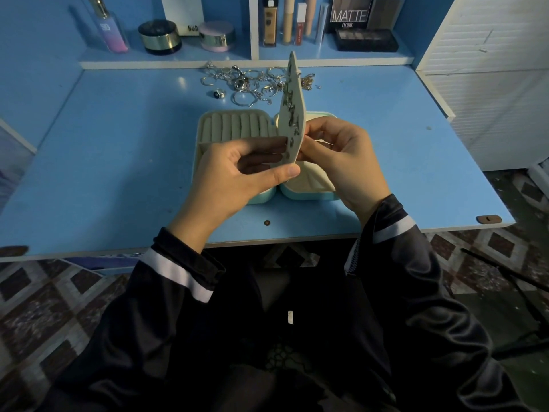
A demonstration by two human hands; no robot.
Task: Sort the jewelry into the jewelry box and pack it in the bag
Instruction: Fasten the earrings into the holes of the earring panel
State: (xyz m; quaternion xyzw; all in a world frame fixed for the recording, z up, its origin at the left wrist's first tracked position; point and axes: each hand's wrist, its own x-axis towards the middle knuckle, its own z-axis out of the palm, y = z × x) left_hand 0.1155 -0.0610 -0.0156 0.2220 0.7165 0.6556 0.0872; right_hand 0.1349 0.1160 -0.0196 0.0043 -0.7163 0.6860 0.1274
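A: Left hand [237, 171] clamps the low end of the earring panel [292, 114], thumb underneath, fingers across the front face. Right hand [341, 162] is tucked behind it, fingertips pinched at the back edge.

B: Pinched on what?

A: On the panel for sure. Whether there's a stud back in there too I can't tell, it's hidden. Hands are close together with the panel between them.

B: Why stood up like that?

A: My read is that upright and edge-on gives me both faces: front for the post, back for the clasp. Left hand steadies, right does the fiddly bit.

B: Box?

A: Jewelry box [309, 197] lies open flat on the desk [118, 144], centre of frame, right under the hands. The panel rises from about the hinge line. Can't tell if it's attached there.

B: Looks?

A: Teal shell, cream lining. The left half has a row of ring rolls [237, 126], which look bare. The right half is mostly hidden by my hand. The panel is thin and cream, with several small dark-silver earrings [290, 110] pinned along it.

B: Loose stuff?

A: There's a jewelry pile [249, 83] upper centre, behind the box near the shelf edge: silver rings, hoops and chains in a tangle. A dark-stone ring [219, 94] sits just off its left side. I'd judge the sorting is at an early stage. No bag in view.
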